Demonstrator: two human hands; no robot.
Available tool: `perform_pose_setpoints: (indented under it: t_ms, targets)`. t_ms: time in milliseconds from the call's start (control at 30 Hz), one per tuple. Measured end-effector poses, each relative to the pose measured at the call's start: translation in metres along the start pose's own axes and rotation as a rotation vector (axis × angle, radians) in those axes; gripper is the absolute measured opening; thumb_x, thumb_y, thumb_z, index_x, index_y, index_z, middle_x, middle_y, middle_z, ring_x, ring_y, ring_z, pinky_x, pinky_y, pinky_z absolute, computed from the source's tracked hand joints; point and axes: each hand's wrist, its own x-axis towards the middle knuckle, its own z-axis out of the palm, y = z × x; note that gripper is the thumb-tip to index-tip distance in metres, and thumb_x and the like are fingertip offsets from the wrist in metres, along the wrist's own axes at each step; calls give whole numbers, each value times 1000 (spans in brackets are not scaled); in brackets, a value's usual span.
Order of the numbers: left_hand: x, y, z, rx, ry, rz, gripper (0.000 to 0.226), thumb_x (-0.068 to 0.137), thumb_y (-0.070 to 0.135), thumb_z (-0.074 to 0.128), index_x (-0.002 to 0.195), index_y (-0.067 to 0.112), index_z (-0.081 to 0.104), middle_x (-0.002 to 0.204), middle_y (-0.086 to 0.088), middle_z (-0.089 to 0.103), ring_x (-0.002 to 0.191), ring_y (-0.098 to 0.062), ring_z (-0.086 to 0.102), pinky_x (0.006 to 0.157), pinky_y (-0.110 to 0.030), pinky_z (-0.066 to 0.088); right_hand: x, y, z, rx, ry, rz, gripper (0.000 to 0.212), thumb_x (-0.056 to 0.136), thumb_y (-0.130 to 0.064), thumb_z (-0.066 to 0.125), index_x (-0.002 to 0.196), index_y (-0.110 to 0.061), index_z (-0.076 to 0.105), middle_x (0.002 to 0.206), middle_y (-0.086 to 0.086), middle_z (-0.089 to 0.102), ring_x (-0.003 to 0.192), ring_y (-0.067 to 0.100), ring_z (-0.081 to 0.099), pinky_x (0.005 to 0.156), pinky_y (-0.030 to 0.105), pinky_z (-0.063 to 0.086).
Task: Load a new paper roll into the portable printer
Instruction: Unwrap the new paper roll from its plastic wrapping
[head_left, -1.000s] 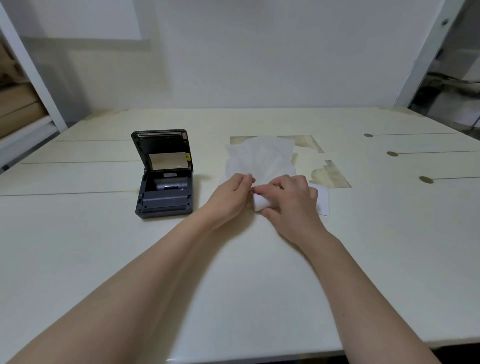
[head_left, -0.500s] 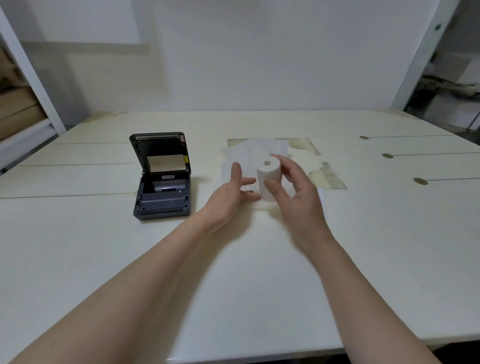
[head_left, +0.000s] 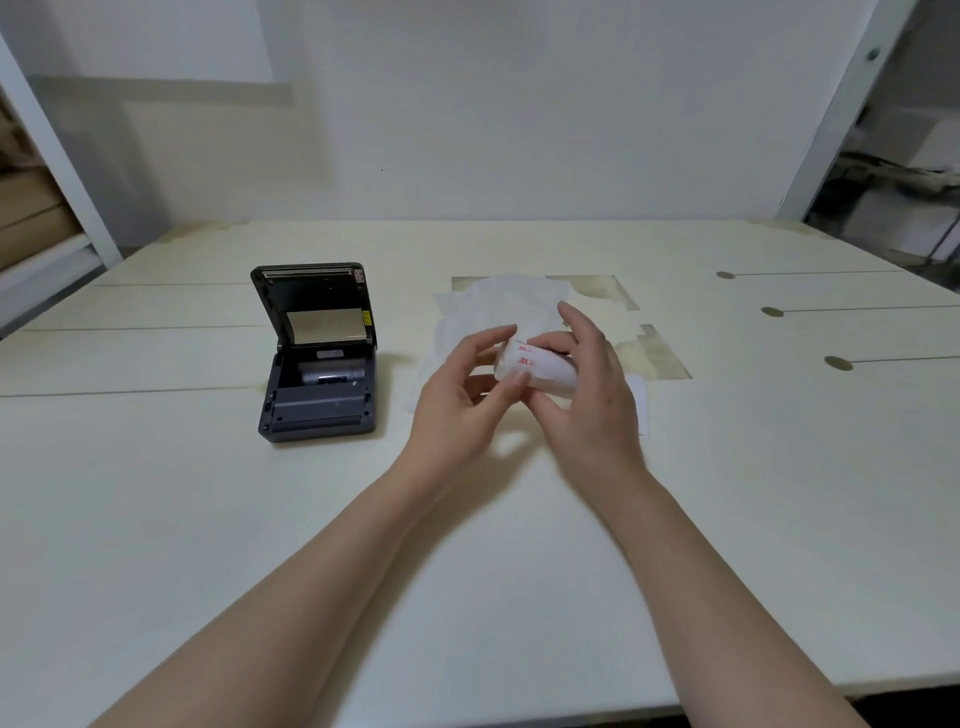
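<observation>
A dark grey portable printer (head_left: 318, 395) stands on the table at the left with its lid raised; its paper bay lies exposed. To its right, above the table, both hands hold a white paper roll (head_left: 540, 370) with red print on it, lying on its side. My left hand (head_left: 462, 395) pinches the roll's left end with thumb and fingers. Around the right end my right hand (head_left: 587, 395) is wrapped, its fingers curled over the top and hiding part of the roll.
Crumpled white wrapping (head_left: 498, 306) lies on the table behind the hands, and a white slip (head_left: 640, 405) shows to the right of my right hand. The pale table (head_left: 208, 519) has worn patches and three round holes at the far right (head_left: 837, 363). Shelving stands at the left.
The roll was taken out of the wrapping and lifted, first held upright, and is now turned onto its side between both hands. The printer has not moved.
</observation>
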Motion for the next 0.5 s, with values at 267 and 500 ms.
perform_pose_setpoints:
  t_ms: [267, 500]
  targets:
    - [2, -6, -14, -108, -59, 25, 46, 90, 11, 60, 131, 32, 53, 122, -16, 54, 99, -27, 67, 100, -58, 48, 6, 15, 4, -142, -36, -27, 44, 79, -32, 77, 119, -19, 65, 111, -11, 55, 109, 7, 43, 84, 9, 34]
    - [3, -9, -19, -146, -37, -30, 25, 89, 20, 66, 114, 18, 63, 107, -11, 70, 96, -32, 71, 97, -57, 50, 4, 9, 5, -132, -53, -54, 32, 79, -29, 77, 110, -27, 67, 106, -16, 55, 104, 4, 43, 81, 4, 33]
